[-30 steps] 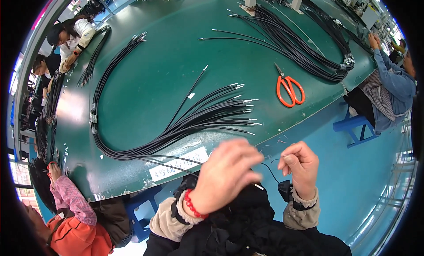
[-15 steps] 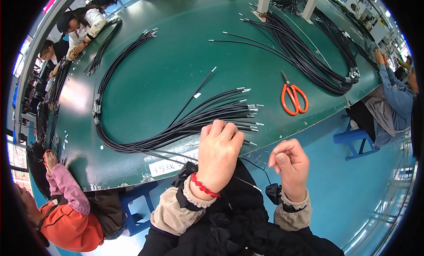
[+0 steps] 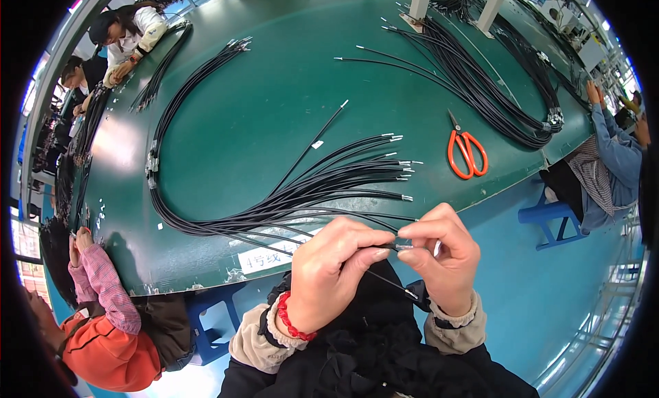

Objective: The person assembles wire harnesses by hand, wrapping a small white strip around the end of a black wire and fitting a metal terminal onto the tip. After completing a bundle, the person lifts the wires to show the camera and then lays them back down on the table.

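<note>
My left hand (image 3: 333,271) is closed around a black cable (image 3: 386,246) near its end, over the table's front edge. At the pale tip of that cable, my right hand (image 3: 445,257) is closed in a pinch of thumb and forefinger. A curved bundle of black cables (image 3: 302,192) lies on the green table, its loose ends with silvery tips fanned out just beyond my hands. Below the hands another cable end (image 3: 391,283) hangs past the edge. To the right of the bundle lie scissors (image 3: 467,153) with orange handles.
A second cable bundle (image 3: 480,89) curves across the right side of the green table (image 3: 288,89), near white posts (image 3: 419,5). A white label (image 3: 264,261) is on the front edge. People work at the left and right; blue stools (image 3: 552,219) stand beside the table.
My left hand has lifted a cable end from the bundle and moved back toward me. My right hand has closed in from the right onto its tip.
</note>
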{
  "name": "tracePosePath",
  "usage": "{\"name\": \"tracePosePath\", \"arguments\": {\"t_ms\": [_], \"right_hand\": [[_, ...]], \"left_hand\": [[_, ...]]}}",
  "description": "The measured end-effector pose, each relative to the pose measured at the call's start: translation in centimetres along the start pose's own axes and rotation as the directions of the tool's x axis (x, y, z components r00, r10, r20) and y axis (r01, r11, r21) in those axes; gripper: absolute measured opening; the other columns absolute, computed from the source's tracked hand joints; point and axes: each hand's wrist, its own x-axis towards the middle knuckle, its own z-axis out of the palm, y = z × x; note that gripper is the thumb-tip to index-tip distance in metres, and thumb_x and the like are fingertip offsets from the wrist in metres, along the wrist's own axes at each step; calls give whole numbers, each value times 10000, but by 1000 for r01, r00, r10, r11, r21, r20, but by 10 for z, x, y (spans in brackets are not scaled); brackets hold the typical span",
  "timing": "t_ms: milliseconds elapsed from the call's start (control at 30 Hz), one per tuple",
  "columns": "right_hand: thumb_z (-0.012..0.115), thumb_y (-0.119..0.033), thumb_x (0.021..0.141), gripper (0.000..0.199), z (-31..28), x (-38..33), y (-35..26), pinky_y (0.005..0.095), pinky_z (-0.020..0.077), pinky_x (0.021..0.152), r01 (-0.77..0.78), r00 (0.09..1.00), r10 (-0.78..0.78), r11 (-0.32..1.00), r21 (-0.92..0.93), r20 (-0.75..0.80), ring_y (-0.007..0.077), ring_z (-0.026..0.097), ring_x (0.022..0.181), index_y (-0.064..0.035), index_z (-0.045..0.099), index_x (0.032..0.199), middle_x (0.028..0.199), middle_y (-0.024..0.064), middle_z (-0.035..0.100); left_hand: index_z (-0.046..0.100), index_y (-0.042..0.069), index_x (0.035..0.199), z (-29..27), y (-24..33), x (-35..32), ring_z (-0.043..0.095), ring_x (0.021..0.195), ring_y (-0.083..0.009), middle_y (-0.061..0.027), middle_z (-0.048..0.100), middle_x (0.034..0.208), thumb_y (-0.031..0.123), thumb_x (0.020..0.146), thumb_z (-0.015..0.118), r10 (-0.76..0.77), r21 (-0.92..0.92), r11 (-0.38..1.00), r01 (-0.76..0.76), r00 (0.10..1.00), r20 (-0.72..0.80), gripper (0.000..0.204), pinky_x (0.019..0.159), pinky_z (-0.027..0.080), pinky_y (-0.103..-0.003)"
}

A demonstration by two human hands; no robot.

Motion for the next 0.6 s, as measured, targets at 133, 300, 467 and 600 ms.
{"name": "tracePosePath", "arguments": {"t_ms": [133,300,467,600], "right_hand": [[761,-47,662,209,18,8,3,207,373,509,289,957,-290,951,-115,4,91,499,622,-67,676,852,739,21,541],[757,-54,661,188,34,7,-4,236,379,525,341,938,-344,901,-269,39,131,510,626,-68,673,829,738,34,570],[748,-45,666,170,45,5,-4,245,359,546,279,958,-286,925,-257,9,130,502,651,-54,660,811,762,53,572],[751,-46,658,179,44,0,-2,245,363,542,311,945,-327,918,-246,-26,132,501,649,-51,659,813,764,55,572]], "left_hand": [[648,8,824,-14,-9,-5,601,691,-180,-86,628,782,-61,673,688,8,-41,999,-8,1000,4,170,591,464,-257],[638,5,798,-14,-18,-16,598,692,-166,-83,623,770,-86,659,698,-45,-106,994,33,993,-107,177,595,464,-246],[625,4,766,-15,-21,-20,604,686,-162,-85,609,751,-120,653,690,-36,-150,989,4,977,-211,181,594,478,-242],[626,9,767,-13,-20,-21,618,678,-171,-86,607,742,-127,642,694,-16,-145,989,-20,970,-243,197,585,492,-246]]}}
